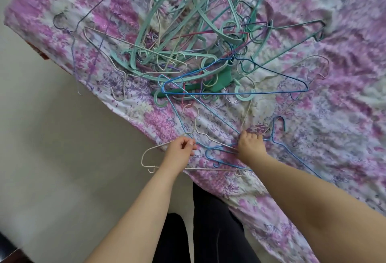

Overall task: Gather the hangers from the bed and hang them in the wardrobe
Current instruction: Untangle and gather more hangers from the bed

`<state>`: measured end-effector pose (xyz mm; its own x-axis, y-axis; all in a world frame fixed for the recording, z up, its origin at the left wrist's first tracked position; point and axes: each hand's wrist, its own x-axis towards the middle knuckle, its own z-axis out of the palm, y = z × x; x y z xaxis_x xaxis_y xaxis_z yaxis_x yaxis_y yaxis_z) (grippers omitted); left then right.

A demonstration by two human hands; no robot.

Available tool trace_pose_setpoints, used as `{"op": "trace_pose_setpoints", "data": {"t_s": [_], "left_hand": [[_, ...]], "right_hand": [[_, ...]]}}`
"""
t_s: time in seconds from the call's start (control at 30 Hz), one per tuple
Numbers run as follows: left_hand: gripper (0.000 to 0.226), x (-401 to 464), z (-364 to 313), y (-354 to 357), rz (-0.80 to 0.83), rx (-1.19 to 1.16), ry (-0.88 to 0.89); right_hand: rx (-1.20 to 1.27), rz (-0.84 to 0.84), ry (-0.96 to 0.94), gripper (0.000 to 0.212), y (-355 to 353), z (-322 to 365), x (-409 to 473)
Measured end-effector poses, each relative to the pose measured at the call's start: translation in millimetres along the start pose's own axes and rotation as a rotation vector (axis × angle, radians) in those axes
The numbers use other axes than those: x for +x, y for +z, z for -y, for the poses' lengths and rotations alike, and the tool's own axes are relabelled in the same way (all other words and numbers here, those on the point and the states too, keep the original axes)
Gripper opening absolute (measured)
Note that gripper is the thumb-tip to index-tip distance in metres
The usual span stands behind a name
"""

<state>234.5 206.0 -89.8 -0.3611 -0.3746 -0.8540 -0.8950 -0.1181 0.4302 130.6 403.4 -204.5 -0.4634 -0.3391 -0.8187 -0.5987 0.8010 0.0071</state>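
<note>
Floral bed (313,116); left fingers (189,144) pinched on white hanger (146,154), right fingers (250,137) curled around blue hanger (219,154).

Both forearms are bare and extended forward from the lower frame. Left hand (181,148): fingers curled inward, thumb and fingertips pinched together in a closed grip, knuckles up. Right hand (249,144): palm down, fingers bent and pressed downward, closed in a grip. The hands sit near each other, apart.

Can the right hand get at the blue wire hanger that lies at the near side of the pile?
Probably yes: the blue wire hanger lies on top, uncovered, but the right hand already grips other hangers.
</note>
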Motion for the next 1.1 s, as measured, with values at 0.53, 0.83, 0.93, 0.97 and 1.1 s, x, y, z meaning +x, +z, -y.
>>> {"op": "trace_pose_setpoints", "data": {"t_s": [0.53,0.83,0.93,0.97,1.1], "left_hand": [[0.027,9.3,-3.9,17.7,0.099,0.070,-0.173],[0.062,4.1,-16.2,19.9,0.064,0.004,-0.222],[0.045,7.7,-23.4,16.2,0.027,-0.224,-0.147],[0.031,9.5,-23.9,14.1,0.004,-0.304,-0.130],[0.006,12.1,-24.8,5.0,-0.036,-0.529,-0.143]], "right_hand": [[0.268,0.493,-0.333,0.027,-55.6,27.7,8.0],[0.648,0.157,-0.384,0.019,-89.6,80.6,-31.5],[0.724,0.084,-0.487,0.006,-104.5,94.1,-47.7],[0.724,0.066,-0.500,0.013,-105.5,98.5,-51.1],[0.766,-0.049,-0.514,0.042,-99.9,105.2,-67.7]]}}
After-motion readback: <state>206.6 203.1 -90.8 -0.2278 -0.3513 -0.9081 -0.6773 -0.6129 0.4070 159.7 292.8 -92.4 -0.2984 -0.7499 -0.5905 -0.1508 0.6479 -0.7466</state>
